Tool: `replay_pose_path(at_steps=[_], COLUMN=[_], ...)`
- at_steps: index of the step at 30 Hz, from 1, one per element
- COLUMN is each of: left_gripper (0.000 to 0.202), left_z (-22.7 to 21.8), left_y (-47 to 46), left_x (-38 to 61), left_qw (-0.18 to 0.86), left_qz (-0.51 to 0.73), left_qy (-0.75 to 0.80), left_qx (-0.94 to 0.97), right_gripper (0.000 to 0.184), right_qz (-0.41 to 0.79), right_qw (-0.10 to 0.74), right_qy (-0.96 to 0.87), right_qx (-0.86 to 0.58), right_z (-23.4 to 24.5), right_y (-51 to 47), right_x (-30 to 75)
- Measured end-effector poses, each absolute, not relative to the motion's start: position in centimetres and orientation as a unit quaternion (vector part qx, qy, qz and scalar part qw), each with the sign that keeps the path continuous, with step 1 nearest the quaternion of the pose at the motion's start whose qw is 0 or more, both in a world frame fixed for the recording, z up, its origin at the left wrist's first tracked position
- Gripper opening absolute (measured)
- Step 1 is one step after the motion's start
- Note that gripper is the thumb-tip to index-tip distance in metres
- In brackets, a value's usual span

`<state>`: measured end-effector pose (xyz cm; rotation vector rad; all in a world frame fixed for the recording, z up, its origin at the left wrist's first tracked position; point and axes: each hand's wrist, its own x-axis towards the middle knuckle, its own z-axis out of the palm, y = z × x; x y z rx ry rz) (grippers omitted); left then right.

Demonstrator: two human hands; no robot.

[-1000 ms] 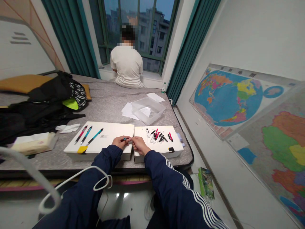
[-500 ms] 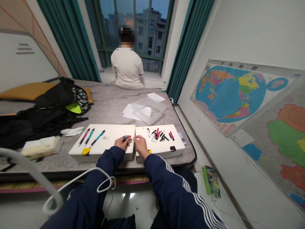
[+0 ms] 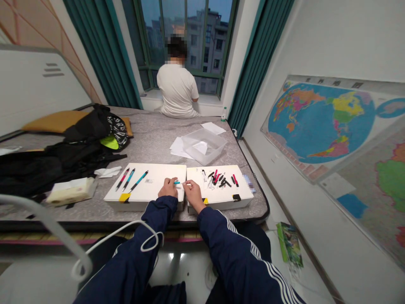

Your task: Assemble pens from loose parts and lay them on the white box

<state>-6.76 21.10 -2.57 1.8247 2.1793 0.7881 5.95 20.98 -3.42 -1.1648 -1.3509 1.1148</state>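
Note:
Both my hands meet over the seam between two white boxes on the bed. My left hand [image 3: 168, 188] pinches a small teal pen part [image 3: 176, 183]. My right hand [image 3: 192, 192] is closed in a pinch on a thin pale piece at the teal part's right end. The left white box [image 3: 155, 192] carries three assembled pens [image 3: 131, 179], one red and two teal. On the right white box [image 3: 221, 198] lies a scatter of loose pen parts [image 3: 220, 179], black, red and white.
A clear plastic tub [image 3: 204, 145] and white papers [image 3: 177, 147] lie further back on the grey mattress. Black bags [image 3: 63, 147] and a tissue pack [image 3: 71, 190] are to the left. A person in a white shirt [image 3: 177, 90] sits at the window, back turned. A white cable [image 3: 95, 240] hangs near my lap.
My hands have stayed together on the teal part, with the right fingers shifting slightly along it. The camera has turned a little, so everything sits further right in view.

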Motion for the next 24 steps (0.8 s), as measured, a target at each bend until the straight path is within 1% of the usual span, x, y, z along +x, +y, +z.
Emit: replay_pose_path(at_steps=[11, 15, 20, 24], left_gripper=[0.041, 0.045, 0.045, 0.046], left_z=[-2.9, -3.2, -3.5, -3.5], left_y=[21.3, 21.5, 21.5, 21.5], left_x=[-7.1, -7.4, -7.5, -7.5], left_qw=[0.096, 0.102, 0.111, 0.119], left_qz=[0.264, 0.272, 0.285, 0.289], left_qy=[0.71, 0.694, 0.673, 0.67], left_qx=[0.646, 0.658, 0.674, 0.673], right_gripper=[0.028, 0.03, 0.032, 0.035], right_qz=[0.417, 0.43, 0.458, 0.452], right_qw=[0.493, 0.486, 0.476, 0.473], right_qy=[-0.574, -0.579, -0.573, -0.569], right_qx=[-0.504, -0.493, -0.485, -0.498], right_z=[-3.9, -4.0, -3.7, -3.7], right_y=[21.0, 21.1, 21.3, 21.3], right_x=[5.5, 5.6, 5.7, 5.5])
